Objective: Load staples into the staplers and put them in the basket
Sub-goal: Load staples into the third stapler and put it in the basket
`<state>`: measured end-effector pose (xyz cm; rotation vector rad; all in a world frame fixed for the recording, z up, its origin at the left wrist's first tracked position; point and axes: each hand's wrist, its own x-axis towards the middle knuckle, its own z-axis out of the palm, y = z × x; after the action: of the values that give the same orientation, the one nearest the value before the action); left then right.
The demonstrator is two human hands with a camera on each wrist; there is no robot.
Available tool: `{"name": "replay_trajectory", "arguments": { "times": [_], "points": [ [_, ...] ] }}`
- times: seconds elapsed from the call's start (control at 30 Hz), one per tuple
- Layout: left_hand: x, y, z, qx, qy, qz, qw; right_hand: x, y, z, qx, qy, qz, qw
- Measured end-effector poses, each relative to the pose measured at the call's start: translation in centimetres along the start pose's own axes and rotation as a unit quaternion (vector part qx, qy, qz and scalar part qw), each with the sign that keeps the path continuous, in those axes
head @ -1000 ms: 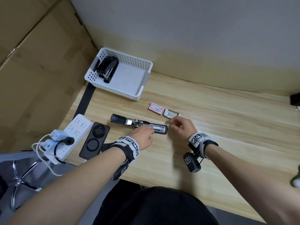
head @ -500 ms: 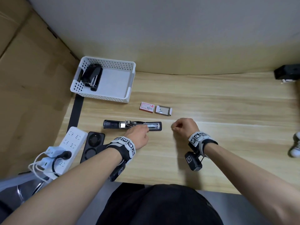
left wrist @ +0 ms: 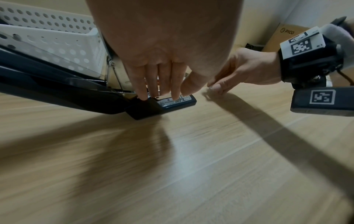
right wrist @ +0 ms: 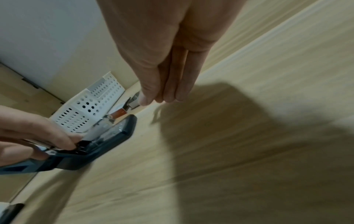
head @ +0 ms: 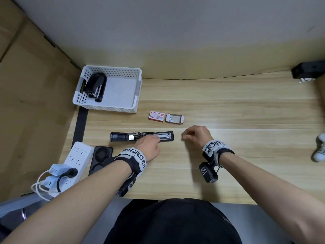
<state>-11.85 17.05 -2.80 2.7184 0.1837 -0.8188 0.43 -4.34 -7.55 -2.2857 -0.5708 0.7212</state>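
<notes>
Pressing straight fingers of your left hand (head: 148,144) onto the opened stapler (head: 141,136) mid-frame, your right hand (head: 197,136) pinches something tiny, unidentifiable, just right.

Right hand (right wrist: 168,72) above pale wooden tabletop (right wrist: 249,136), fingers together, pointing down. Left hand (right wrist: 36,136) fingers on opened black stapler (right wrist: 107,145). White perforated plastic basket (right wrist: 90,106) behind.

Black stapler (head: 141,136), opened flat along the table (head: 228,106), metal staple channel exposed, lying 9-to-3 o'clock. Second black stapler (head: 95,87), closed, inside white perforated basket (head: 139,85) at 10 o'clock. Red-and-white staple box (head: 156,116) and opened tray (head: 174,118), side by side at 12 o'clock of the flat stapler.
</notes>
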Motion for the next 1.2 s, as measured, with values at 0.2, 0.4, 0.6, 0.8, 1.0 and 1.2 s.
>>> {"name": "replay_trajectory", "arguments": {
  "times": [0.2,0.4,0.6,0.8,1.0,1.2],
  "points": [
    [-0.1,-0.2,0.4,-0.011,0.008,-0.005,1.000,1.5,-3.5,1.7,0.053,0.017,-0.077,0.995],
    [-0.2,-0.4,0.7,-0.026,0.013,-0.005,1.000,2.4,-4.4,3.7,0.020,-0.008,-0.091,0.996],
    [-0.4,-0.5,0.8,-0.033,0.021,-0.003,0.999,2.3,-4.4,4.5,0.008,-0.006,-0.077,0.997],
    [-0.4,-0.7,0.9,-0.036,0.010,-0.003,0.999,2.4,-4.5,5.2,-0.019,0.005,-0.077,0.997],
    [-0.2,-0.9,1.0,-0.037,-0.001,-0.003,0.999,2.4,-4.2,5.5,-0.030,0.012,-0.068,0.997],
    [-0.3,-0.8,0.8,-0.036,-0.002,0.001,0.999,2.2,-4.1,5.4,-0.014,0.001,-0.058,0.998]
  ]
}}
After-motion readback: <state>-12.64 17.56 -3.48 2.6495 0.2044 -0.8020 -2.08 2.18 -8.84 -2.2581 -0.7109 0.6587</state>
